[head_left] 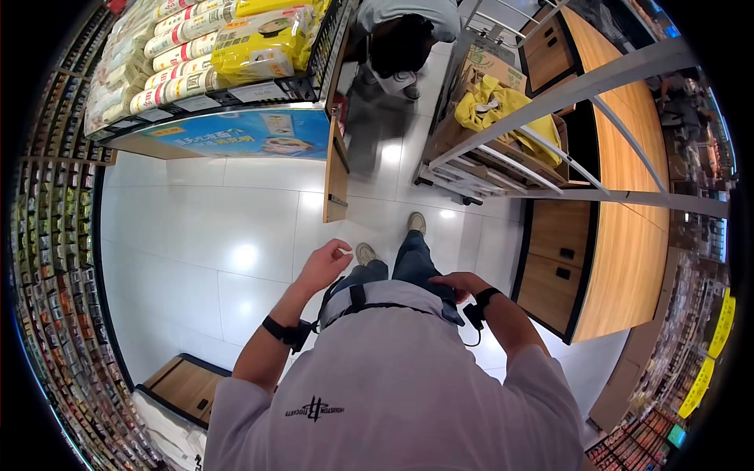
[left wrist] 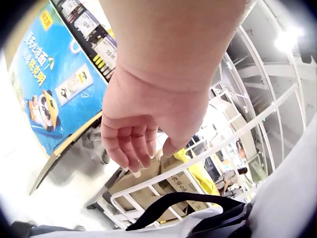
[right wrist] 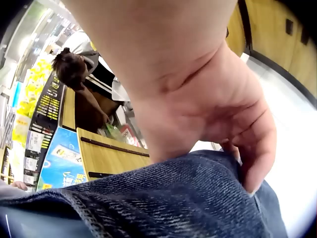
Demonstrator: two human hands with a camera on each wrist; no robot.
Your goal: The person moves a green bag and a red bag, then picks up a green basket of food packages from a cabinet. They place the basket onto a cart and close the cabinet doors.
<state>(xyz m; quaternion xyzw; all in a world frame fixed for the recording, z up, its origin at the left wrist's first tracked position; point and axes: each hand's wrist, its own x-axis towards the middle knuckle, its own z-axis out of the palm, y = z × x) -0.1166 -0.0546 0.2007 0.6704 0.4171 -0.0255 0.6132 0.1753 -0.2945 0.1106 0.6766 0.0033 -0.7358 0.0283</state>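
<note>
My left hand (head_left: pixel 323 265) hangs in the air in front of my left hip, its fingers loosely bent and holding nothing. In the left wrist view the same hand (left wrist: pixel 148 114) is seen from the palm side, fingers pointing down. At my right thigh, my right hand (head_left: pixel 463 284) grips the blue jeans (head_left: pixel 416 259). Close up in the right wrist view, the fingers (right wrist: pixel 257 158) curl over bunched denim (right wrist: pixel 178 193), and the thumb is hidden behind it.
A shelf with noodle packs (head_left: pixel 259 47) stands ahead left, its wooden door panel (head_left: pixel 336 177) swung out. Beyond it a person (head_left: pixel 404 39) bends down. A white-framed cart (head_left: pixel 503 165) carries cardboard boxes and yellow wrapping (head_left: pixel 491 102). Wooden cabinets (head_left: pixel 558 267) line the right.
</note>
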